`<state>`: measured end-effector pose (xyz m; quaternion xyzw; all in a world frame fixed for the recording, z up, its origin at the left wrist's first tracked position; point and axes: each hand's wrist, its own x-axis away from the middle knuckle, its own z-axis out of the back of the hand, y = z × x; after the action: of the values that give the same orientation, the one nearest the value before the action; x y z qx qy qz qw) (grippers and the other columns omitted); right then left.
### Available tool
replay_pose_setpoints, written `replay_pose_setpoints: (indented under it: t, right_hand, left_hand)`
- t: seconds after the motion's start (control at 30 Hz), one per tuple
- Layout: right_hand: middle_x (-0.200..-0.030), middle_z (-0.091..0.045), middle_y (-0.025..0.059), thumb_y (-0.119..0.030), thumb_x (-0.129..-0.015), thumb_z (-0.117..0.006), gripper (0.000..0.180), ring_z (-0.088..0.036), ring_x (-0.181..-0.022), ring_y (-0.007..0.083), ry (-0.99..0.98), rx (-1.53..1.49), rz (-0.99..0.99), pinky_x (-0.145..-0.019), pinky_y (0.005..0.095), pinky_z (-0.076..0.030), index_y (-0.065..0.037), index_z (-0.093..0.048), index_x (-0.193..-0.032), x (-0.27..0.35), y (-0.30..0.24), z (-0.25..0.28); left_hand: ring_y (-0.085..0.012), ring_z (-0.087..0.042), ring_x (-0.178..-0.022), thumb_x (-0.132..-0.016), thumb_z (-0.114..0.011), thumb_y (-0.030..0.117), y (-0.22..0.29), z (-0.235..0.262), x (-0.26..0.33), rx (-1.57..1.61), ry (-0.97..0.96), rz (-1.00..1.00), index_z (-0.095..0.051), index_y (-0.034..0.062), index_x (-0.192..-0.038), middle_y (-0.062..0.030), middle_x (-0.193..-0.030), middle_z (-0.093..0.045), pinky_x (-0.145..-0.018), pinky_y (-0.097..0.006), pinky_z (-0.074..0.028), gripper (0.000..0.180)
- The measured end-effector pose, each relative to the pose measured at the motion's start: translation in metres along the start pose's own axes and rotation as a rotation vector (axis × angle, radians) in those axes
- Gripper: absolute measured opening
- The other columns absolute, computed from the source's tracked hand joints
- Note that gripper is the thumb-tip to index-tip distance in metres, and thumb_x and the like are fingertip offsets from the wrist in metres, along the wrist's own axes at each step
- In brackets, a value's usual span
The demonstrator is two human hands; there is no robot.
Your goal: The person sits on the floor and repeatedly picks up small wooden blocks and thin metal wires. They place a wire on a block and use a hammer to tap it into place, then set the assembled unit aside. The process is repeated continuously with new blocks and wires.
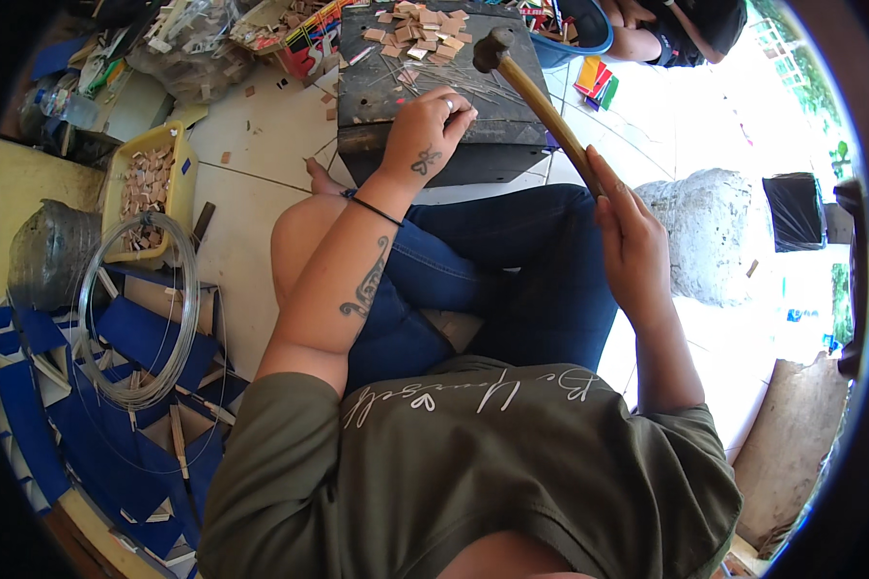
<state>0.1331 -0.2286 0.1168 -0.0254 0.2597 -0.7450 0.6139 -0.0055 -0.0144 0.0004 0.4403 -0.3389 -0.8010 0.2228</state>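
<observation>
In my right hand [630, 227] is a hammer [543, 104], gripped low on its wooden handle, with the worn metal head raised over the right side of a dark block-like work surface [369, 145]. My left hand [433, 130] rests at the near edge of that surface, fingers curled and pinched together; whatever they hold is too small or hidden to make out. Thin straight metal wires [478, 85] lie scattered just beyond the left hand. Farther back on the surface, small flat wooden pieces [423, 34] are heaped loosely.
To my left stand a yellow basket [189, 169] of wooden bits and a wire coil [87, 318] over blue-covered panels [145, 338]. A blue tub [589, 46] sits at the far right, beside another person's leg [637, 43]. A wrapped bundle [700, 236] lies right of my knee.
</observation>
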Motion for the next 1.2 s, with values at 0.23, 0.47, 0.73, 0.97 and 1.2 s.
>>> replay_pose_setpoints:
  t: [0.23,0.47,0.73,0.97,1.2]
  right_hand:
    - [-0.098,-0.065,0.0154,-0.007,-0.097,-0.048,0.045,-0.066,-0.085,0.0327,-0.085,0.065,-0.047,-0.075,0.0422,-0.051,-0.022,-0.049,-0.140,0.001,-0.008,0.003]
    - [-0.094,-0.065,0.0159,-0.008,-0.095,-0.050,0.046,-0.066,-0.079,0.0360,-0.002,0.007,0.040,-0.069,0.0438,-0.052,-0.024,-0.050,-0.138,0.003,-0.004,-0.003]
    - [-0.101,-0.066,0.0173,-0.008,-0.096,-0.049,0.045,-0.067,-0.084,0.0356,0.052,-0.065,0.013,-0.073,0.0417,-0.052,-0.023,-0.051,-0.138,0.005,0.007,-0.008]
    - [-0.098,-0.066,0.0178,-0.007,-0.096,-0.049,0.046,-0.067,-0.081,0.0337,0.087,-0.088,0.060,-0.073,0.0404,-0.052,-0.023,-0.050,-0.139,0.008,0.007,-0.015]
    - [-0.098,-0.066,0.0185,-0.007,-0.096,-0.049,0.045,-0.067,-0.084,0.0344,0.017,-0.080,-0.003,-0.076,0.0401,-0.052,-0.022,-0.051,-0.138,0.009,0.010,-0.012]
  left_hand:
    - [-0.0246,-0.064,-0.071,-0.084,-0.066,0.005,-0.003,-0.002,0.001,-0.031,0.007,-0.053,-0.063,0.0003,-0.080,-0.0083,-0.078,-0.063,-0.066,-0.032,-0.049,0.007]
    - [-0.0252,-0.063,-0.072,-0.084,-0.065,0.007,-0.007,-0.006,0.003,-0.059,0.045,-0.100,-0.063,0.0007,-0.080,-0.0084,-0.079,-0.063,-0.066,-0.033,-0.048,0.008]
    - [-0.0304,-0.061,-0.068,-0.082,-0.067,0.004,-0.007,-0.008,0.004,-0.008,0.083,-0.103,-0.062,-0.0014,-0.077,-0.0114,-0.077,-0.061,-0.061,-0.037,-0.048,0.009]
    - [-0.0311,-0.061,-0.068,-0.082,-0.068,0.005,-0.009,-0.009,0.005,0.005,0.073,-0.082,-0.062,-0.0012,-0.078,-0.0123,-0.077,-0.061,-0.062,-0.036,-0.048,0.008]
    - [-0.0307,-0.061,-0.067,-0.082,-0.067,0.005,-0.010,-0.009,0.006,0.013,0.076,-0.094,-0.062,-0.0009,-0.076,-0.0125,-0.076,-0.061,-0.061,-0.036,-0.048,0.010]
